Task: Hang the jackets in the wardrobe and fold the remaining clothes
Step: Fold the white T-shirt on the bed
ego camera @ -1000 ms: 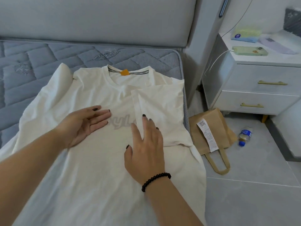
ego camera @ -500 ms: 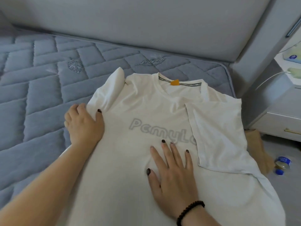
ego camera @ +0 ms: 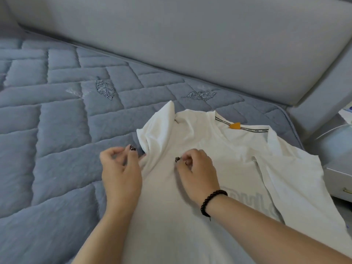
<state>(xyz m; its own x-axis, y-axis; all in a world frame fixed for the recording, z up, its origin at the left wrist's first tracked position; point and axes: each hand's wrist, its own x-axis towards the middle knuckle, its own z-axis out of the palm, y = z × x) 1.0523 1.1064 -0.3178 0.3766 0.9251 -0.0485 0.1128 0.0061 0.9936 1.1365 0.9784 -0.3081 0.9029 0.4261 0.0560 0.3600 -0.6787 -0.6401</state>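
Observation:
A white t-shirt (ego camera: 219, 149) with grey chest lettering and an orange neck tag lies face up on the blue quilted mattress (ego camera: 57, 140). Its right sleeve is folded in over the chest, and its left sleeve sticks up in a crumpled peak. My left hand (ego camera: 122, 168) is at the shirt's left edge just below that sleeve, fingers curled, thumb tip against the fabric's hem. My right hand (ego camera: 196, 168), with a black bead bracelet on the wrist, rests on the upper chest, fingertips curled together and pinching the cloth.
The grey padded headboard (ego camera: 190, 44) runs along the back. A white nightstand (ego camera: 339, 159) stands off the bed's right edge. Bare mattress stretches to the left of the shirt.
My view swung left. My left hand moved up from the shirt's side edge to the sleeve. My right hand went from lying flat on the chest to a curled pinch higher up.

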